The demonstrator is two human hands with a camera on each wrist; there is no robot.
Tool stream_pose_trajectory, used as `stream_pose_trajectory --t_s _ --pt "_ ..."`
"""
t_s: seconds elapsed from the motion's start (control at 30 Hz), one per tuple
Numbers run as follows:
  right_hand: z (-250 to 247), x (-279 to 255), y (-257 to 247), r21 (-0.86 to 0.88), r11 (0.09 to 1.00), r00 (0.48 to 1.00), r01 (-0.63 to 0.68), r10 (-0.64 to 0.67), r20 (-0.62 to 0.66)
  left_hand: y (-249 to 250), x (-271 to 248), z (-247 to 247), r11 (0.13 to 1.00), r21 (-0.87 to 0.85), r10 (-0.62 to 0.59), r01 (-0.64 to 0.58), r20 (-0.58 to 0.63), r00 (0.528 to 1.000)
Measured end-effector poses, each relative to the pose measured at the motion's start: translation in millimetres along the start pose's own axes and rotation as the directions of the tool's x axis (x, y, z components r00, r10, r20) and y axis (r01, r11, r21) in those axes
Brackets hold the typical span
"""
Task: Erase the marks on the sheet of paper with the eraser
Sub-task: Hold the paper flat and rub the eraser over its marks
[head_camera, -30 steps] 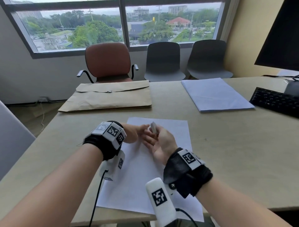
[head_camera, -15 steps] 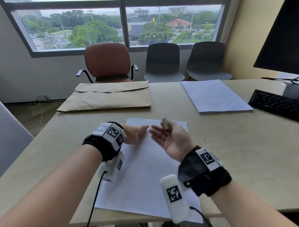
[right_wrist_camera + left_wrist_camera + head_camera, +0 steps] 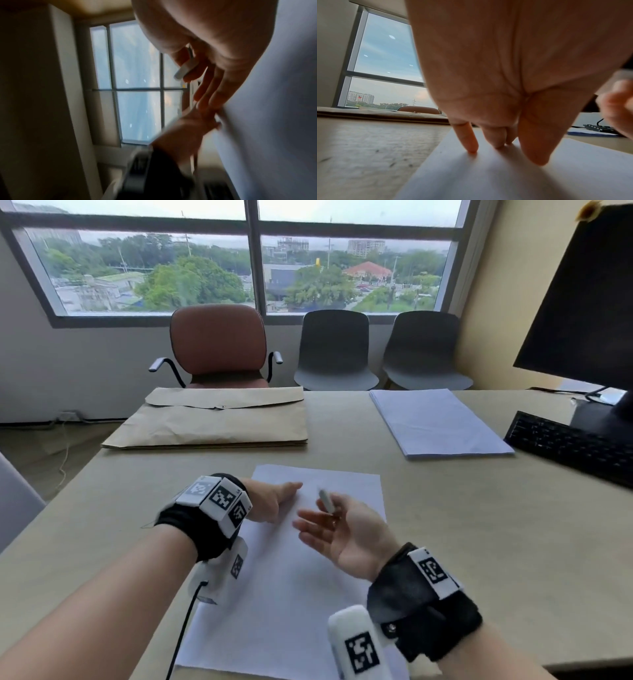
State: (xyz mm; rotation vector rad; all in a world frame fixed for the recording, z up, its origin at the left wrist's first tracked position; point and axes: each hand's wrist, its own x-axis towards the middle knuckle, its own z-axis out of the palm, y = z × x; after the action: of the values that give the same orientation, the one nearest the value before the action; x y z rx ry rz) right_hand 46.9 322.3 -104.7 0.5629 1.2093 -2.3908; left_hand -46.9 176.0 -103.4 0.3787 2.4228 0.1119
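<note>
A white sheet of paper lies on the beige table in front of me; I make out no marks on it. My left hand lies flat on the sheet's upper left part, and its straight fingertips press the paper down. My right hand hovers just above the middle of the sheet, palm turned up and left. It pinches a small white eraser between thumb and forefinger, with the other fingers stretched out. In the right wrist view the eraser sticks out from that pinch, clear of the paper.
A brown envelope lies at the back left of the table. A stack of white paper sits at the back right. A black keyboard and a dark monitor stand at the right. Three chairs stand beyond the far edge.
My right hand with the eraser has drawn a little to the right, away from the left hand, and turned more palm-up. The left hand has stayed pressed on the sheet.
</note>
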Motion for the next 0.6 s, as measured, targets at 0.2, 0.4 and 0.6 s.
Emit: stream_pose_trajectory --t_s 0.2,0.4,0.6 --pt "-22.0 13.7 -1.1 -0.001 0.997 0.986 0.073 -0.073 -0.147 6.1 -10.1 -0.5 0.999 0.038 -0.002 0.002 0.018 1.0" --pt "-66.1 8.9 -71.5 -0.079 0.923 0.772 0.376 -0.36 -0.524 10.1 -16.6 -1.2 0.999 0.024 0.025 -0.024 -0.037 0.999" --pt "-55.6 -1.1 -79.4 -0.36 0.889 0.873 0.282 -0.393 -0.287 23.5 -27.7 -4.4 0.99 0.126 0.074 -0.059 -0.122 0.99"
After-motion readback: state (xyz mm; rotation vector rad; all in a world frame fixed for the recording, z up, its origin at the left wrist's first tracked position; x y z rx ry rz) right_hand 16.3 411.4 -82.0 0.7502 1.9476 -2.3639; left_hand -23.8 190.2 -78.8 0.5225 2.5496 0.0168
